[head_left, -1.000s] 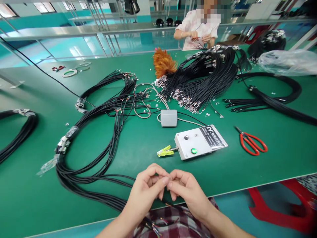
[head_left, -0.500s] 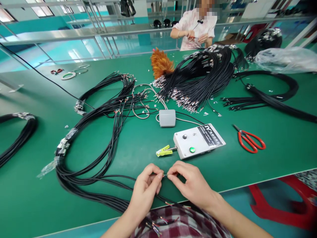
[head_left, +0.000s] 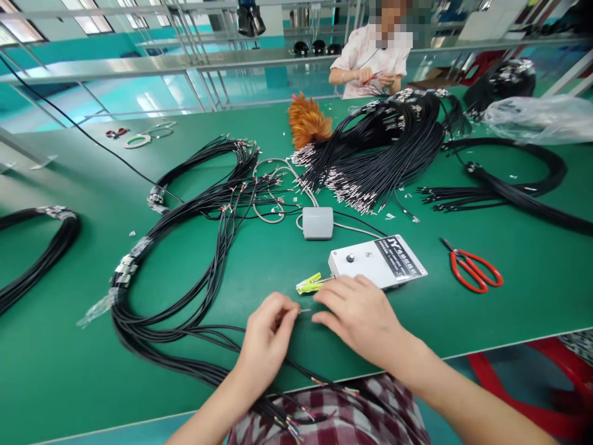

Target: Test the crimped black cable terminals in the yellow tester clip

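Up close: my left hand (head_left: 269, 337) pinches thin wire tip (head_left: 303, 310) above green table (head_left: 509, 309); my right hand (head_left: 359, 315), fingers loosely curled, holds nothing, resting beside yellow clip (head_left: 308, 283) of white tester box (head_left: 377, 266). Red scissors (head_left: 475, 269) lie well apart.

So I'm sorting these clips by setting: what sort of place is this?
Most likely a factory bench for cable or wire-harness assembly. Bundles of black cables with stripped ends cover a long green table, a small white control box with a clip sits ahead, and a second person handles wires across the table.
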Available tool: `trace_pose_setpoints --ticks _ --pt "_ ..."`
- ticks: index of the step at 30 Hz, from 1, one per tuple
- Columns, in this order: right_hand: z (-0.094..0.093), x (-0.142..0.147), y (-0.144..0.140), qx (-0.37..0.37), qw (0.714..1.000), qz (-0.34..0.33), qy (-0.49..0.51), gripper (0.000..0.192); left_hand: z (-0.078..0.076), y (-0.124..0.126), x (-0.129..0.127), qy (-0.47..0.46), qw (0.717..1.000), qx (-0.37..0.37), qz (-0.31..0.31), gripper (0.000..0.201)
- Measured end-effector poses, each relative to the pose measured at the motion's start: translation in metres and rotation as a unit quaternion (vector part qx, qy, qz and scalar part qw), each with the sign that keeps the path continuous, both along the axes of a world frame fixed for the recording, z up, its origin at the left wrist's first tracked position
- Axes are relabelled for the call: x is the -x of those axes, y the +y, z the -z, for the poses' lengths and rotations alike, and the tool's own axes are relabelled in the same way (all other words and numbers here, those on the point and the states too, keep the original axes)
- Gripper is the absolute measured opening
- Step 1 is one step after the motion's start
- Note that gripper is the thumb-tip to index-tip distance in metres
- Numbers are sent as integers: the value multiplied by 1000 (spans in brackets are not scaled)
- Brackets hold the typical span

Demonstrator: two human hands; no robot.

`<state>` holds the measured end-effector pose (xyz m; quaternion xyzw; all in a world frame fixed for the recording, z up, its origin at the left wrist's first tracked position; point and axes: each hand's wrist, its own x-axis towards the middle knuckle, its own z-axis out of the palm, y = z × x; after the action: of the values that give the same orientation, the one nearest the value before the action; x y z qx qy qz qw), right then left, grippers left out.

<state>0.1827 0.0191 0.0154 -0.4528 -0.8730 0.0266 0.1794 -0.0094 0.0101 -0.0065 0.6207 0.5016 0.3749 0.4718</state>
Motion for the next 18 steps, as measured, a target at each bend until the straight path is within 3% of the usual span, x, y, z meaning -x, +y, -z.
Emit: trace_pose_setpoints --ticks 2,4,8,18 --pt "-6 0 16 0 999 23 -40 19 -1 10 1 -52 995 70 -38 17" --pt "-7 3 30 16 995 27 -94 19 0 18 2 -73 992 95 -47 22" --pt "-4 9 46 39 989 16 -141 7 3 26 2 -81 990 102 -56 26" --pt "-2 10 48 25 988 15 -154 15 13 35 -5 -52 991 105 -67 22"
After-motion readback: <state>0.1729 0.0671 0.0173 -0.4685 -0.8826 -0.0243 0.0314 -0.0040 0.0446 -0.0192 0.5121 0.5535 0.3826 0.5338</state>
